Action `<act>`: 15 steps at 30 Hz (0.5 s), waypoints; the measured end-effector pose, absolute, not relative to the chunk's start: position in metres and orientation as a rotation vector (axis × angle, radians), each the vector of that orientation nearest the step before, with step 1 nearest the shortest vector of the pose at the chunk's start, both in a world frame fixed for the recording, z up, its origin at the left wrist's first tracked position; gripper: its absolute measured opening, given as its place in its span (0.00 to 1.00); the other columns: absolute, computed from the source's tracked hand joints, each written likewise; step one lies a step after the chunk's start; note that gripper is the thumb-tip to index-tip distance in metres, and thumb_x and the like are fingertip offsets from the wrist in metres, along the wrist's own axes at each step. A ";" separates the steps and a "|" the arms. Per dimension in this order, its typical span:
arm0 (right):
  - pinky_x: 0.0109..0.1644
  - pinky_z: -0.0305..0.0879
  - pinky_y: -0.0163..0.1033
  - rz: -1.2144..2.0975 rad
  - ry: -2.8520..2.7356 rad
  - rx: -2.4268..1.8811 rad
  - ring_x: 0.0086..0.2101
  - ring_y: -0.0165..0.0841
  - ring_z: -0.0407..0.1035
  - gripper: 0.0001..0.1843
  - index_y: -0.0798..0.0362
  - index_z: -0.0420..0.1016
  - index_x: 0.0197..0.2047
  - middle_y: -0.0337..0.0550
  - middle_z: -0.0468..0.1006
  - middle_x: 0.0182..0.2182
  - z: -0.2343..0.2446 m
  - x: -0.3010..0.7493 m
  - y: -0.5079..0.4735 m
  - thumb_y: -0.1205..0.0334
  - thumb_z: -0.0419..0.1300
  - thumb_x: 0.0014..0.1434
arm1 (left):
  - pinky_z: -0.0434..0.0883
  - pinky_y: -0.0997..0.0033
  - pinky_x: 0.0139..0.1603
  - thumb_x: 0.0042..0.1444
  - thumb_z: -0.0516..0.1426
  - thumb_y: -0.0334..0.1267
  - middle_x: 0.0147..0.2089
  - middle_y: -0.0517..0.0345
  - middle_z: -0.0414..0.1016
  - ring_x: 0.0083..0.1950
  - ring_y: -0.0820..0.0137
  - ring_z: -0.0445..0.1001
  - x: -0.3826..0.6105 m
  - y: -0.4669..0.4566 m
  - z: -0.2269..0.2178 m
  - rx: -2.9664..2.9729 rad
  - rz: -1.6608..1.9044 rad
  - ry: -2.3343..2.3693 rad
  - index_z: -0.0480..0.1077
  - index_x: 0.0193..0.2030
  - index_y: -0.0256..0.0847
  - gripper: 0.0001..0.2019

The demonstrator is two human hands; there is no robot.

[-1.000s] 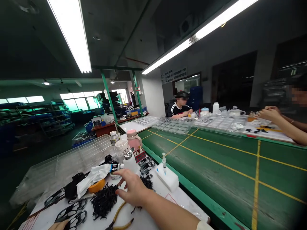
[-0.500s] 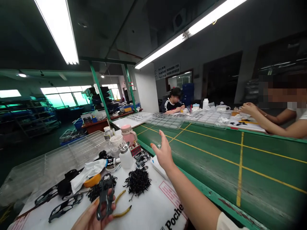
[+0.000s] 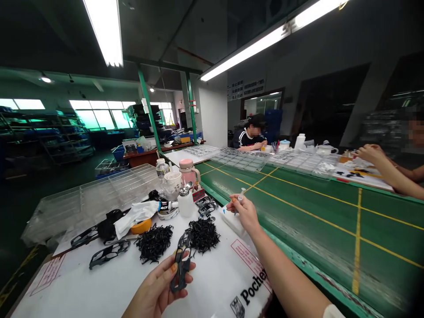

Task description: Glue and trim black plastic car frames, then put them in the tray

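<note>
My left hand [image 3: 157,285] is closed around a dark grey glasses frame [image 3: 181,267], which it holds up above the white work surface. My right hand [image 3: 247,215] pinches a small clear syringe [image 3: 243,192] over the right edge of that surface, its plunger end pointing up. The syringe's lower end is partly hidden by the fingers. Behind the held frame lie two piles of small curved black pieces, a left pile [image 3: 154,243] and a right pile [image 3: 206,237]. Another glasses frame [image 3: 109,255] rests to the left.
A white bottle with metal top [image 3: 186,204], a pink cup [image 3: 187,171], a white cloth [image 3: 135,215] and an orange tape roll [image 3: 141,227] stand or lie farther back. Clear plastic trays [image 3: 99,194] are at left. A green belt [image 3: 308,207] runs along the right; co-workers sit across it.
My right hand, previously open with fingers spread, has closed on the syringe. My left hand has raised the glasses frame and shifted right in the picture. The view has turned slightly left.
</note>
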State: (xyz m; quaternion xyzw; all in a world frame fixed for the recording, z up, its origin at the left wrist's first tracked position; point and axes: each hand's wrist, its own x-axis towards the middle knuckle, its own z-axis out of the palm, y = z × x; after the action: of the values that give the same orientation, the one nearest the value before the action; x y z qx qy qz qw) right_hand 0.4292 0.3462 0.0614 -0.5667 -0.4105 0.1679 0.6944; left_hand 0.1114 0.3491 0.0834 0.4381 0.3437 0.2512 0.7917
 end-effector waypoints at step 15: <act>0.34 0.68 0.35 0.788 -1.184 -0.814 0.28 0.31 0.75 0.21 0.54 0.71 0.49 0.45 0.79 0.36 0.155 0.337 0.343 0.53 0.65 0.55 | 0.70 0.67 0.46 0.49 0.67 0.48 0.58 0.44 0.72 0.52 0.61 0.71 0.105 0.356 0.081 0.972 0.543 0.738 0.66 0.60 0.42 0.32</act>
State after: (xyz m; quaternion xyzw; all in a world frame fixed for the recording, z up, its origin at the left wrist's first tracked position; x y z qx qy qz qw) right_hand 0.3369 0.3425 0.1546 -0.3628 -0.5279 0.3513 0.6828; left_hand 0.1051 0.3565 0.0814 0.4507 0.3423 0.2515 0.7851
